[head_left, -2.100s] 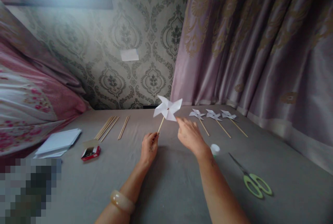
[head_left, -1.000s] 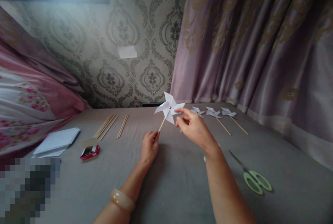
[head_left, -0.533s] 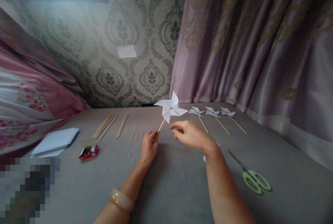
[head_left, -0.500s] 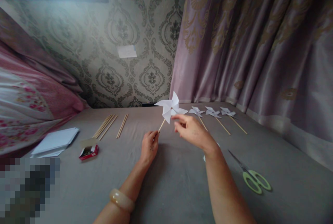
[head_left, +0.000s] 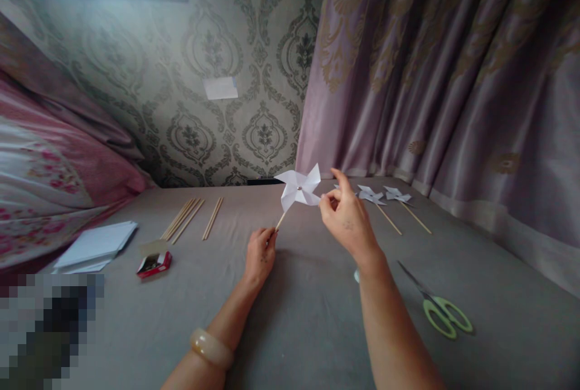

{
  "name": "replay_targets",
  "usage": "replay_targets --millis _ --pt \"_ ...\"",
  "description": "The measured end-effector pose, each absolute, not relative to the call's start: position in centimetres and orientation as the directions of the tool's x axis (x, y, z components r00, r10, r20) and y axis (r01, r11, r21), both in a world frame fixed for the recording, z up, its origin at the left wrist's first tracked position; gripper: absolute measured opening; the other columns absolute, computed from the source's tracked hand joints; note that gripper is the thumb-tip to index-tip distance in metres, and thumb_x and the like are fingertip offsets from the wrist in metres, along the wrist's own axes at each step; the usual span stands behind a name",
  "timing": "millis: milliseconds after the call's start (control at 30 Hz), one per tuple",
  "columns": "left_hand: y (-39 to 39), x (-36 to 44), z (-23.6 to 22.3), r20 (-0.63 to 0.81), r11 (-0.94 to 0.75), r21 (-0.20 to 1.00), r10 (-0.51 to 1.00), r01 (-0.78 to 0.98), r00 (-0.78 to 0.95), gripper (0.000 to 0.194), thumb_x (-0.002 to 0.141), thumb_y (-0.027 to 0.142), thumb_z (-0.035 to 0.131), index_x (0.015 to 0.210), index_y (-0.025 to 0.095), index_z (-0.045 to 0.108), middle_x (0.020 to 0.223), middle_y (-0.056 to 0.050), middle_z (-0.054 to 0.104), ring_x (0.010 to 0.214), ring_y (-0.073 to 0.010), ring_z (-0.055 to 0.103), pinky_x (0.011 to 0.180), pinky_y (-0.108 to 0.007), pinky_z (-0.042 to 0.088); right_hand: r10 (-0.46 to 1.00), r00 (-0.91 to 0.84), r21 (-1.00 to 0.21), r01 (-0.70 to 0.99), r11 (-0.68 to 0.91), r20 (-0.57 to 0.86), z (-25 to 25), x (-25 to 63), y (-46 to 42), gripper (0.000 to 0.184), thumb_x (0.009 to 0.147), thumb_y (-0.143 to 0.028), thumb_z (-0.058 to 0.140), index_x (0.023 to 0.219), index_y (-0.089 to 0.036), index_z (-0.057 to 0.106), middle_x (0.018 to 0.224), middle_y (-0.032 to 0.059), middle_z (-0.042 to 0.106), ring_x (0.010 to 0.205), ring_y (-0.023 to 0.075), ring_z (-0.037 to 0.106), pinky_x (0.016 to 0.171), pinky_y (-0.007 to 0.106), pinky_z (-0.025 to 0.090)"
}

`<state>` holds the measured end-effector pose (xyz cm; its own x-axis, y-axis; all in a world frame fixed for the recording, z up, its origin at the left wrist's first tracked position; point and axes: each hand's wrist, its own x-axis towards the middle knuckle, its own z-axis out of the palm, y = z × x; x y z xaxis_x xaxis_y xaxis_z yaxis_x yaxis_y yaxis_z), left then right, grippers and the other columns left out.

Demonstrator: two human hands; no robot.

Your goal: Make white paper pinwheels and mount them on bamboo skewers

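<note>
My left hand (head_left: 260, 253) is closed round the lower end of a thin wooden stick and holds up a white paper pinwheel (head_left: 299, 187) above the grey cloth surface (head_left: 290, 317). My right hand (head_left: 347, 218) is raised just right of the pinwheel. Its forefinger points up, and its other fingertips touch or nearly touch a right-hand blade. Behind that hand, two finished pinwheels (head_left: 385, 197) lie flat on their sticks, with a third partly hidden by the hand.
Several bare wooden sticks (head_left: 193, 220) lie at the back left. A stack of white paper (head_left: 95, 246) and a small red box (head_left: 154, 263) sit at the left, green-handled scissors (head_left: 441, 313) at the right. A curtain (head_left: 444, 88) hangs on the right, floral bedding (head_left: 54, 179) on the left.
The pinwheel's blades have turned between frames. My right hand flicked at the blades, dropped low, then rose to the pinwheel's right side. My left hand kept its hold.
</note>
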<state>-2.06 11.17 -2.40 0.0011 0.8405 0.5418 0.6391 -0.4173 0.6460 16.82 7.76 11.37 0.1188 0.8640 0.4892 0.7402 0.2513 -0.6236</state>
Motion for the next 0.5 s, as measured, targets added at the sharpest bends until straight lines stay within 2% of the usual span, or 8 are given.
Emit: replay_targets --millis 33,100,167,200,267,367,433,500 --pt "11.2 -2.0 -2.4 0.544 -0.418 0.647 0.839 0.638 -0.002 0.026 0.089 0.029 0.047 0.090 0.016 0.070 0.082 -0.008 0.066 0.077 -0.0187 0.059 0.071 -0.028 0.045 0.889 0.118 -0.615 0.761 0.206 0.443 11.3 16.8 7.8 0.056 0.082 -0.017 0.046 0.138 -0.013 0.043 0.085 0.0069 0.071 0.074 0.0173 0.064 0.067 0.026 0.044" --pt "11.1 -2.0 -2.4 0.544 -0.419 0.651 0.839 0.633 -0.005 0.027 0.089 0.030 0.046 0.090 0.017 0.070 0.081 -0.008 0.066 0.076 -0.0183 0.059 0.071 -0.028 0.044 0.985 -0.120 -0.597 0.784 0.170 0.123 10.8 16.7 7.7 0.053 0.076 -0.012 0.049 0.129 -0.012 0.053 0.077 0.0058 0.071 0.065 0.0161 0.063 0.061 0.024 0.044" --pt "11.1 -2.0 -2.4 0.542 -0.419 0.658 0.840 0.626 -0.007 0.026 0.089 0.030 0.046 0.090 0.018 0.070 0.082 -0.008 0.066 0.076 -0.0180 0.059 0.071 -0.028 0.044 0.867 -0.444 -0.648 0.733 0.207 -0.226 10.3 16.6 7.6 0.046 0.072 -0.010 0.050 0.116 -0.013 0.063 0.070 0.0038 0.070 0.056 0.0139 0.060 0.055 0.023 0.043" --pt "11.1 -2.0 -2.3 0.540 -0.418 0.660 0.841 0.625 -0.008 0.026 0.089 0.030 0.046 0.090 0.018 0.070 0.082 -0.008 0.066 0.077 -0.0180 0.059 0.071 -0.028 0.044 0.802 -0.537 -0.697 0.680 0.229 -0.261 10.2 16.6 7.5 0.041 0.073 -0.012 0.050 0.111 -0.013 0.065 0.070 0.0033 0.070 0.055 0.0132 0.060 0.053 0.022 0.043" --pt "11.1 -2.0 -2.3 0.535 -0.415 0.660 0.845 0.626 -0.004 0.027 0.089 0.029 0.046 0.092 0.018 0.070 0.082 -0.008 0.066 0.077 -0.0182 0.059 0.071 -0.028 0.044 0.856 -0.512 -0.772 0.570 0.281 -0.066 10.2 16.7 7.6 0.034 0.079 -0.018 0.048 0.107 -0.015 0.066 0.072 0.0031 0.070 0.058 0.0128 0.061 0.054 0.022 0.043" --pt "11.1 -2.1 -2.2 0.524 -0.410 0.658 0.852 0.631 0.007 0.027 0.089 0.029 0.046 0.091 0.018 0.070 0.081 -0.008 0.065 0.075 -0.0181 0.058 0.070 -0.028 0.044 0.934 -0.069 -0.758 0.564 0.327 0.351 10.7 16.9 8.3 0.039 0.085 -0.026 0.046 0.121 -0.014 0.057 0.077 0.0045 0.070 0.064 0.0146 0.062 0.061 0.024 0.045" --pt "11.1 -2.0 -2.1 0.519 -0.409 0.661 0.855 0.629 0.010 0.026 0.089 0.030 0.046 0.090 0.018 0.070 0.081 -0.008 0.065 0.075 -0.0179 0.058 0.069 -0.028 0.044 0.897 0.170 -0.744 0.631 0.220 0.409 10.8 17.0 8.6 0.051 0.085 -0.023 0.047 0.133 -0.009 0.045 0.079 0.0074 0.071 0.068 0.0169 0.064 0.066 0.027 0.046" --pt "11.0 -2.0 -2.1 0.518 -0.408 0.665 0.856 0.626 0.008 0.027 0.089 0.030 0.046 0.090 0.018 0.070 0.082 -0.008 0.066 0.076 -0.0181 0.059 0.070 -0.028 0.044 0.939 0.161 -0.743 0.657 0.128 0.305 10.6 16.6 8.6 0.054 0.083 -0.017 0.047 0.135 -0.004 0.042 0.079 0.0097 0.072 0.067 0.0175 0.064 0.066 0.027 0.046"
